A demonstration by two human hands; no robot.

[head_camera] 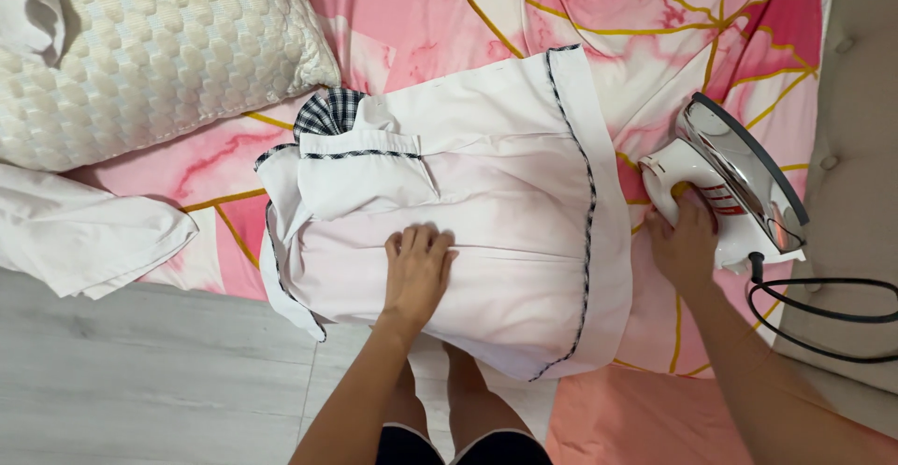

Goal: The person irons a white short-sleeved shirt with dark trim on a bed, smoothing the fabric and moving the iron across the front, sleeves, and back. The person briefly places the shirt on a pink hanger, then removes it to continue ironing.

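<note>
A cream pillow (pixel 159 53) lies far beyond the left hand (pixel 416 264), which presses open and flat on the white garment (pixel 486 212) directly under it, holding the cloth smooth; the right hand (pixel 685 240) grips the iron (pixel 739 180), stood upright on its heel clear of the fabric

Your white cotton shirt (pixel 486 240) carries black-and-white checked piping along its hems and a checked collar lining. Under it you have a pink marbled bedsheet (pixel 645 16) veined with gold lines. The white plastic iron (pixel 725 184) has a grey rim, a black cord (pixel 823 320) and what may be a red label. Beside you lies a cream honeycomb-textured pillow (pixel 150 44).
</note>
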